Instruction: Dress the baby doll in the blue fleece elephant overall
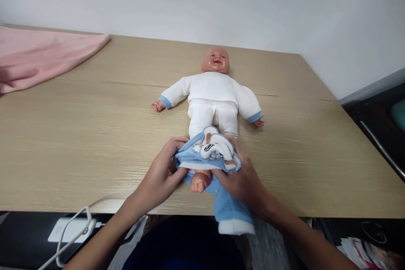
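Observation:
A baby doll (213, 86) lies on its back on the wooden table, head away from me, in a white top with blue cuffs. Blue fleece trousers (234, 209) with a white animal patch are bunched around its lower legs. One bare foot (200, 181) pokes out of a trouser leg; the other foot is hidden. My left hand (166, 166) grips the fabric at the left side, thumb in front and fingers behind. On the right side my right hand (242, 173) is closed on the same trousers. The other trouser leg hangs over the table's front edge.
A pink blanket (47, 57) covers the table's far left corner. Below the front edge at left are a white phone (68, 230) and a white cable (63, 244). A dark object (384, 122) stands beyond the table's right edge. A white wall runs behind the table.

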Motion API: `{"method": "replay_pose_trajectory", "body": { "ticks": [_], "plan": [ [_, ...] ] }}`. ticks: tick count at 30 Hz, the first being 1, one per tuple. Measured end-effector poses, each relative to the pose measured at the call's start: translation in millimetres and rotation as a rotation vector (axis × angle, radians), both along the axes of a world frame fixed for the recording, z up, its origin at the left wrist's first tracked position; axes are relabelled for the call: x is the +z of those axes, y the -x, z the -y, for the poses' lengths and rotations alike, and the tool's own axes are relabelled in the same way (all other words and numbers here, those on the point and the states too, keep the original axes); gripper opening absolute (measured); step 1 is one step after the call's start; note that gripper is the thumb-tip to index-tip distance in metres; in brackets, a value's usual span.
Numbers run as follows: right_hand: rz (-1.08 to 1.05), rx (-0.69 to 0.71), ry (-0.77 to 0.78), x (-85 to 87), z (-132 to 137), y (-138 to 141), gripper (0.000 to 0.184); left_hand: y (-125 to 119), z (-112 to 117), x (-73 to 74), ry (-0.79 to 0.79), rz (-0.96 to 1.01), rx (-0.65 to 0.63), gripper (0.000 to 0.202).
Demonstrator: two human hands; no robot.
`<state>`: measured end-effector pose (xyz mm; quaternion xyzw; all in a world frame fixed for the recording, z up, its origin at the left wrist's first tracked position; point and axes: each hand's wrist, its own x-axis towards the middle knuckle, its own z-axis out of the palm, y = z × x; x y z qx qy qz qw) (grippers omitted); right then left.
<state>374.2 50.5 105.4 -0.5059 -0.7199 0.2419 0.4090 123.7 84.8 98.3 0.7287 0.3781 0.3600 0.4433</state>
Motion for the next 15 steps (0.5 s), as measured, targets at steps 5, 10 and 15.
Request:
{"method": "replay_pose_trajectory", "body": {
  "ticks": [5,10,15],
  "plan": [
    [-0.056,0.077,0.087,9.8,-18.3,-9.3,0.026,13.6,-18.7,11.5,0.111,-0.024,-0.113,0.022],
    [-0.020,0.165,0.101,14.5,-34.6,-17.5,0.015,13.2,-38.6,13.8,0.031,-0.072,-0.167,0.016],
    [0.072,0.191,0.026,8.0,-42.6,-21.9,0.026,-1.7,-40.5,6.4,-0.078,-0.159,0.024,0.034]
  ]
}}
